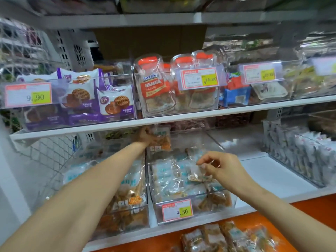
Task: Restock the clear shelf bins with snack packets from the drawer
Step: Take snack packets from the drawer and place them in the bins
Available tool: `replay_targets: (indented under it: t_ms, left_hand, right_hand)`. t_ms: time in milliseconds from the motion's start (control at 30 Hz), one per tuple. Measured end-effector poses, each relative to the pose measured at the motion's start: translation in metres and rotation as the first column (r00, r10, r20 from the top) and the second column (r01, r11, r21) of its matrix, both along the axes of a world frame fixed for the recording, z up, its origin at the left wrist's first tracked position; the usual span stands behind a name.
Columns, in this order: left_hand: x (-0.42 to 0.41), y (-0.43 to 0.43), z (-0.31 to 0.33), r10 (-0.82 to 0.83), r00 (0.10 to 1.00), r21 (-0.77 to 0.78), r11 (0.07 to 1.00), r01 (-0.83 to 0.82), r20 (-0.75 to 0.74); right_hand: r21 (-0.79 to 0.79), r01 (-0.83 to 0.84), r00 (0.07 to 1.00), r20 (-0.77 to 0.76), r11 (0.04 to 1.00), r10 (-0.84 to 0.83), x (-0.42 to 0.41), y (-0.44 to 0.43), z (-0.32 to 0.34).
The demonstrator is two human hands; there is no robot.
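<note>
Right hand [224, 169] pinches a clear snack packet [195, 174] over the 8.80-tagged bin [214, 210]; left hand [145, 137] grips a second packet [162, 140] further back, beneath the upper shelf [181, 116].

Price tag "9.90" [28, 96] at left, tag "16.80" [200, 78] upper centre, tag "8.80" [177, 210] on lower bin, "CRI" on a snack packet [161, 140]

On the lower shelf [272, 177] two bins stand side by side, left bin [131, 213] and right bin [214, 200] – loose packets [214, 239] lie nearer, below; the biscuit bin [76, 113] sits above, left
</note>
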State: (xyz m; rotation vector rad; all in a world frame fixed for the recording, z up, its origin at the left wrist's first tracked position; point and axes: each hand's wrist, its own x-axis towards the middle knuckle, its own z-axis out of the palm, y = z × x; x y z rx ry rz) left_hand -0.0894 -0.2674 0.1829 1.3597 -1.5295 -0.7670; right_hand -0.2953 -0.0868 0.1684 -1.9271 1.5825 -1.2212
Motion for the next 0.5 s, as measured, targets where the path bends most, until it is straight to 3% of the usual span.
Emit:
replay_targets:
  t_ms: [33, 67, 133, 167, 200, 300, 333, 400, 467, 500]
  left_hand:
    - [0.000, -0.003, -0.001, 0.032, 0.990, -0.023, 0.999, -0.029, 0.136]
    - [0.000, -0.007, -0.004, 0.084, 0.927, -0.037, 0.996, -0.076, 0.367]
    - [-0.001, -0.011, -0.011, 0.161, 0.611, -0.105, 0.986, -0.126, 0.775]
    - [-0.004, -0.012, -0.016, 0.191, 0.500, -0.150, 0.981, -0.121, 0.845]
    - [-0.005, -0.013, -0.020, 0.221, 0.442, -0.197, 0.975, -0.102, 0.869]
    - [-0.006, -0.015, -0.023, 0.245, 0.422, -0.261, 0.965, -0.021, 0.873]
    - [-0.006, -0.017, -0.024, 0.253, 0.365, -0.291, 0.955, 0.052, 0.896]
    - [-0.010, -0.011, -0.021, 0.215, 0.162, -0.242, 0.955, 0.171, 0.963]
    - [-0.014, -0.011, -0.024, 0.169, 0.064, -0.177, 0.973, 0.152, 0.984]
    - [-0.017, -0.013, -0.027, 0.173, 0.059, -0.178, 0.978, 0.106, 0.983]
  right_hand:
    - [-0.002, 0.016, 1.000, 0.013, 1.000, -0.016, -0.002, -0.003, -0.001]
    - [-0.004, 0.031, 0.999, 0.021, 1.000, -0.031, -0.005, -0.006, -0.002]
    - [-0.002, 0.048, 0.999, -0.004, 0.999, -0.048, -0.008, -0.011, -0.003]
    - [-0.001, 0.056, 0.998, -0.039, 0.998, -0.056, -0.008, -0.013, -0.004]
    - [-0.004, 0.064, 0.994, -0.089, 0.998, -0.064, -0.009, -0.015, -0.005]
    - [-0.044, 0.079, 0.975, -0.205, 0.996, -0.087, -0.011, -0.018, -0.005]
    - [-0.060, 0.088, 0.965, -0.244, 0.994, -0.100, -0.012, -0.020, -0.005]
    - [-0.086, 0.113, 0.933, -0.334, 0.990, -0.136, -0.015, -0.022, -0.006]
    - [-0.160, 0.132, 0.863, -0.467, 0.978, -0.193, -0.017, -0.022, -0.008]
    - [-0.224, 0.121, 0.822, -0.524, 0.967, -0.225, -0.019, -0.024, -0.010]
